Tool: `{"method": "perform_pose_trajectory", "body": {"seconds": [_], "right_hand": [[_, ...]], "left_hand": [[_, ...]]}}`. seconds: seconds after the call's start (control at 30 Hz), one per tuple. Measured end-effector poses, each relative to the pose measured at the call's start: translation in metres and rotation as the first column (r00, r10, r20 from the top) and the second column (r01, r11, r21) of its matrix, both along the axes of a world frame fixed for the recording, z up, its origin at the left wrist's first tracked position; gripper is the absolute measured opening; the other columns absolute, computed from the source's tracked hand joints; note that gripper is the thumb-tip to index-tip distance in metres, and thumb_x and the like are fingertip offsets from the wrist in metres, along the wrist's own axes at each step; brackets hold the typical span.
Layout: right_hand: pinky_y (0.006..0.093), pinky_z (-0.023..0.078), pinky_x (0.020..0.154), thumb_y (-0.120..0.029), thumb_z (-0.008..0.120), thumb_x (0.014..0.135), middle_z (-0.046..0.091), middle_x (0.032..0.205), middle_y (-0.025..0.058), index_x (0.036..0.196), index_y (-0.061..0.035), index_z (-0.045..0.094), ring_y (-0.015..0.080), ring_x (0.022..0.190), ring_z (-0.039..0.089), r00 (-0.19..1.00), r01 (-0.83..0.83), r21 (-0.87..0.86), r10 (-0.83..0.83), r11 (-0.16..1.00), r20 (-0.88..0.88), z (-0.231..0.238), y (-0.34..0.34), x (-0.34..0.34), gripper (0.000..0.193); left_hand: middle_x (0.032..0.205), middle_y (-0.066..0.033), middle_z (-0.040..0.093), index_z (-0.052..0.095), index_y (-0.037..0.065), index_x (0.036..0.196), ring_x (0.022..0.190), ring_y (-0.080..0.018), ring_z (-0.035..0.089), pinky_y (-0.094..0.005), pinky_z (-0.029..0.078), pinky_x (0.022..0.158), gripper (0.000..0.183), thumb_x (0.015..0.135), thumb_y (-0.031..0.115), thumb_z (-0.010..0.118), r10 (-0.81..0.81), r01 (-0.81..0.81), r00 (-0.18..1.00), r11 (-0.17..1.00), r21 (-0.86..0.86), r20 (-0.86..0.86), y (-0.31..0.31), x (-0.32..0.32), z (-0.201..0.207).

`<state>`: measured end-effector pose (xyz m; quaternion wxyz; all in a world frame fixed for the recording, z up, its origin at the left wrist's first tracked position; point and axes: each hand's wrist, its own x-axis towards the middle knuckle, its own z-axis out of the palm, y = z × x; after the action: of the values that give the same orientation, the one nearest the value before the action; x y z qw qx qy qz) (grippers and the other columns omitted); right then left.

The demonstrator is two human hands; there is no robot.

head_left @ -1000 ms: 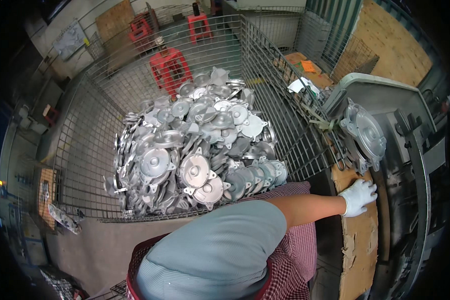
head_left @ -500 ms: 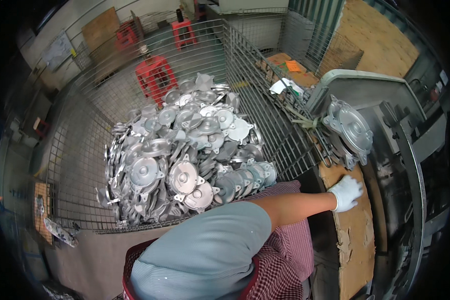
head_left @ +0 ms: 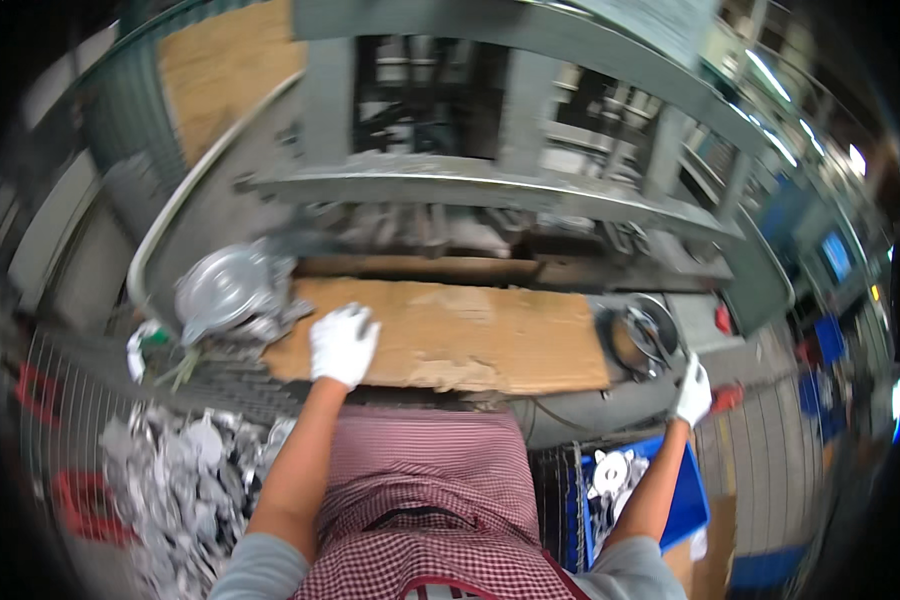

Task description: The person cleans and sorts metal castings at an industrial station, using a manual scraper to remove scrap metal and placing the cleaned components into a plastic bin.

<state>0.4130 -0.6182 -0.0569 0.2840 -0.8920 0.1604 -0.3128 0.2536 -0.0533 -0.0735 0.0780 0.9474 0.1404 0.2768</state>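
My left hand (head_left: 345, 345), in a white glove, lies on the left part of a flat brown cardboard sheet (head_left: 470, 330), its fingers somewhat apart and nothing visible in them. Just left of it are stacked round silver metal castings (head_left: 232, 292) with lugs. My right hand (head_left: 692, 392), also gloved, is raised at the right, beside a round metal pot (head_left: 642, 338) with dark tool-like pieces in it. Its fingers point up and are blurred; whether they hold something I cannot make out.
A grey machine frame (head_left: 510, 190) spans the far side of the bench. A wire cage with a heap of silver castings (head_left: 185, 490) stands at the lower left. A blue bin (head_left: 682, 500) with metal parts sits below my right forearm. Red handles (head_left: 727, 397) lie near the pot.
My view has swung right from the cage of castings to the bench and machine. My left hand remains on the cardboard. My right hand has come into view beside the pot.
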Motion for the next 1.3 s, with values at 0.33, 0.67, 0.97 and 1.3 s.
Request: {"method": "perform_pose_trajectory", "body": {"seconds": [0.33, 0.67, 0.97, 1.3], "right_hand": [[0.0346, 0.046, 0.089, -0.031, 0.076, 0.083, 0.062, 0.11, 0.0138, 0.133, 0.0029, 0.048, 0.0227, 0.097, 0.058, 0.786, 0.247, 0.279, -0.36, 0.928, 0.502, -0.012, -0.069, 0.01, 0.067], [0.0327, 0.048, 0.091, -0.025, 0.078, 0.082, 0.064, 0.116, 0.0082, 0.126, -0.0011, 0.055, 0.0193, 0.099, 0.062, 0.796, 0.003, 0.36, -0.22, 0.933, 0.564, 0.014, -0.032, -0.006, 0.056], [0.0336, 0.049, 0.086, -0.042, 0.07, 0.083, 0.068, 0.106, 0.0191, 0.129, -0.0021, 0.054, 0.0247, 0.097, 0.066, 0.863, -0.466, 0.283, 0.501, 0.838, -0.061, 0.061, 0.16, -0.044, 0.063], [0.0431, 0.047, 0.093, -0.046, 0.06, 0.086, 0.065, 0.114, 0.0228, 0.116, -0.004, 0.058, 0.0361, 0.11, 0.061, 0.783, -0.469, -0.207, 0.295, 0.859, -0.547, 0.111, 0.236, 0.09, 0.052]], "left_hand": [[0.107, -0.0115, 0.068, 0.071, 0.007, 0.097, 0.099, -0.0292, 0.063, -0.0423, 0.049, 0.083, 0.025, 0.084, 0.027, 0.062, -0.015, 0.014, 1.0, 0.999, -0.042, -0.019, -0.006, 0.001, 0.009], [0.106, -0.0117, 0.069, 0.071, 0.008, 0.097, 0.098, -0.0293, 0.064, -0.0422, 0.049, 0.082, 0.025, 0.084, 0.026, 0.061, -0.026, 0.026, 1.0, 0.999, -0.024, 0.01, -0.003, 0.002, 0.006], [0.103, -0.0123, 0.069, 0.07, 0.007, 0.093, 0.096, -0.0307, 0.064, -0.0427, 0.049, 0.082, 0.022, 0.083, 0.025, 0.062, -0.064, 0.067, 0.997, 0.995, -0.068, 0.036, 0.002, 0.001, -0.006], [0.096, -0.0105, 0.068, 0.069, 0.008, 0.089, 0.091, -0.0298, 0.064, -0.0433, 0.049, 0.078, 0.019, 0.083, 0.025, 0.061, -0.092, 0.096, 0.993, 0.993, -0.072, 0.068, 0.005, -0.001, -0.007]]}}
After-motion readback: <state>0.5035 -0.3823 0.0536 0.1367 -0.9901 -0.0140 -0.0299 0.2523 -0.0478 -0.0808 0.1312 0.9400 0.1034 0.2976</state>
